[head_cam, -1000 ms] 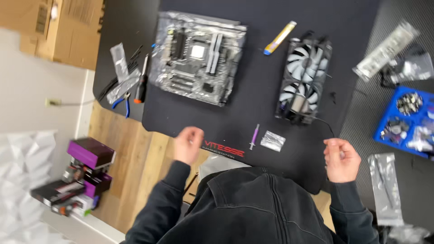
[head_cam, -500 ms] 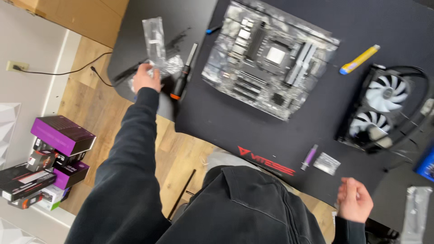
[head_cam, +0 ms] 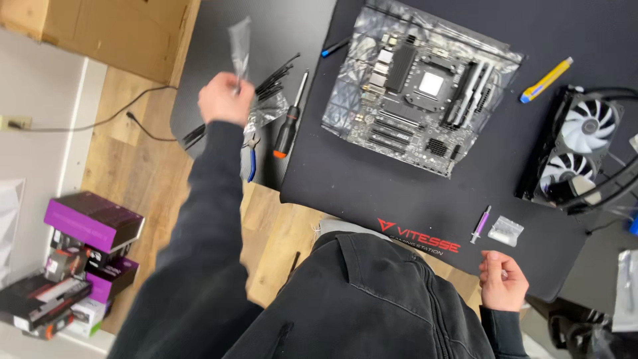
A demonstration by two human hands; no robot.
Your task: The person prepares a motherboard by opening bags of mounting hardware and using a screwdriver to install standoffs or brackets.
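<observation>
A small clear plastic bag (head_cam: pixel 239 46) hangs pinched in the left hand (head_cam: pixel 224 100), lifted above the far left edge of the tabletop (head_cam: pixel 212 40); the bag looks blurred, so its contents cannot be told. Just right of that hand lie a bundle of black cable ties (head_cam: pixel 276 76), more crinkled clear wrapping (head_cam: pixel 266 113), blue-handled pliers (head_cam: pixel 252 158) and a black screwdriver with an orange tip (head_cam: pixel 290 123).

Farther right, on the black desk mat (head_cam: pixel 372 179), a motherboard (head_cam: pixel 425 90) rests on its silvery anti-static bag, with a yellow and blue utility knife (head_cam: pixel 546 80) beyond it and a two-fan liquid cooler (head_cam: pixel 577 149) at the right. Near the mat's red logo lie a purple syringe (head_cam: pixel 480 224) and a small clear packet (head_cam: pixel 506 231).

The right hand (head_cam: pixel 503 282) is loosely curled at the near edge of the mat, holding nothing.

On the floor at the near left stands a stack of purple and black boxes (head_cam: pixel 73 259); a brown cardboard box (head_cam: pixel 100 30) sits at the far left.
</observation>
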